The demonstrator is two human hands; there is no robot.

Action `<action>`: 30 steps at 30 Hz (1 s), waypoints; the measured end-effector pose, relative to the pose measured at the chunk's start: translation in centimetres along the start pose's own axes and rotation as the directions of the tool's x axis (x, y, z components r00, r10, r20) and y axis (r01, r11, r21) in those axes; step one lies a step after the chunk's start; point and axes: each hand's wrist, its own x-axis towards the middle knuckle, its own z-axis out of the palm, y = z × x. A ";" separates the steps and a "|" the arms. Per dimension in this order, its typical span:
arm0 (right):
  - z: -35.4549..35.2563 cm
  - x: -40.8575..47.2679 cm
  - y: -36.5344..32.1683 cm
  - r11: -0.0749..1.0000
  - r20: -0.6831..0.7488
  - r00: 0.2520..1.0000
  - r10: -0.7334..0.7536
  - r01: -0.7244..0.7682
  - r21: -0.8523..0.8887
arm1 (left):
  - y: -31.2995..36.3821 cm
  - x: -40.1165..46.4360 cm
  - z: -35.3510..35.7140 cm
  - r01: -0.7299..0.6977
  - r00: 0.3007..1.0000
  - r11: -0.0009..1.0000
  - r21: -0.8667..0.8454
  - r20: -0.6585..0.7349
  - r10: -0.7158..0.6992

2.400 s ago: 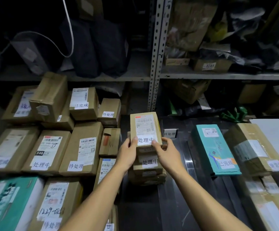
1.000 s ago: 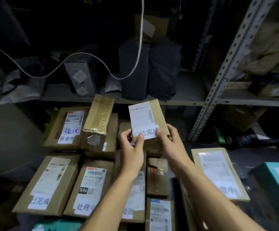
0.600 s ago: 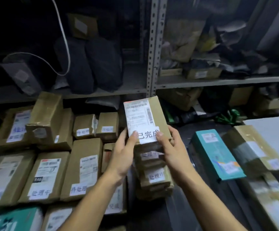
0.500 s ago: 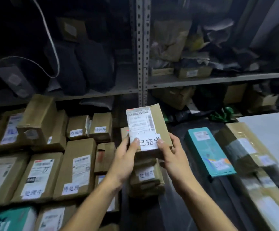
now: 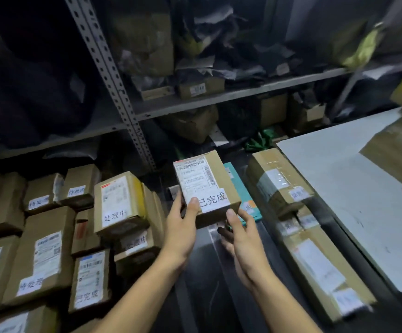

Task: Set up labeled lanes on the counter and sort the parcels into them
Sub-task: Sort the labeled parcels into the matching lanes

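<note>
I hold a small brown parcel (image 5: 213,186) with a shipping label and a white tag reading 已完成 above the dark counter (image 5: 202,272). My left hand (image 5: 183,227) grips its lower left corner, thumb on the tag. My right hand (image 5: 240,236) grips its lower right corner from below. A teal parcel (image 5: 240,188) lies just behind it on the counter. A short stack of brown parcels tagged 处理中 (image 5: 120,205) stands to the left. A small lane label card (image 5: 174,192) stands behind my left hand.
Many taped brown parcels (image 5: 43,255) with white tags cover the left side. More brown parcels (image 5: 279,181) lie in a row on the right, beside a white board (image 5: 353,188). Metal shelving (image 5: 195,102) with boxes and bags runs across the back.
The parcel tagged 已完成 has moved right with both hands, away from the 处理中 stack and towards the teal parcel. The camera has turned right.
</note>
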 end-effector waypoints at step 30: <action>-6.8 17.2 -4.6 0.675 0.134 0.988 -0.075 0.149 -0.723 | -5.1 11.5 9.3 0.269 0.963 0.955 0.127 -0.020 -0.269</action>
